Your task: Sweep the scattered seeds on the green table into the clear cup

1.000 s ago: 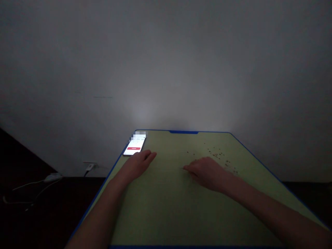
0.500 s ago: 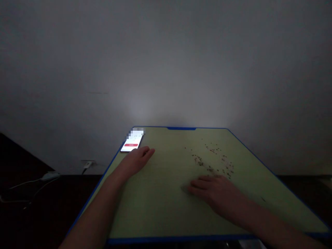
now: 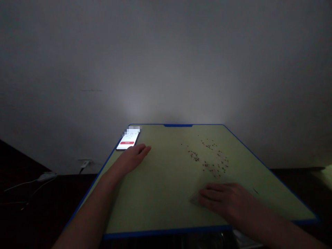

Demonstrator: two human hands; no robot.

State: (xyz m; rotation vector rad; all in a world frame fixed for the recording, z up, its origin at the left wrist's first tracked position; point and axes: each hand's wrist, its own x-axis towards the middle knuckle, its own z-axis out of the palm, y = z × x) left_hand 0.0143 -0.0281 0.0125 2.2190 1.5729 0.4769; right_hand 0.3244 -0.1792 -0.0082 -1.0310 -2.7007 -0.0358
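Note:
My left hand (image 3: 132,157) rests on the left part of the table (image 3: 155,204). Its thumb points out to the right, and nothing shows between its loosely parted fingers. Just beyond it lies a lit phone (image 3: 128,140) with a red button on its screen. My right hand (image 3: 220,197) is low over the table's near right part, fingers together and pointing left. A faint greyish patch (image 3: 195,199) shows at its fingertips, too dim to name. Beyond that hand, many tiny dark bits (image 3: 214,166) lie scattered in loose clusters.
A pale wall (image 3: 171,69) rises behind the table's blue-edged far side. A small dark sliver (image 3: 255,191) lies right of my right hand. On the left, a white power strip (image 3: 46,176) with cables and a wall plug (image 3: 85,164) sit by the wall.
My right hand has drawn back toward the near edge and slightly right, away from the dark bits. My left hand stays beside the phone. The view has shifted a little.

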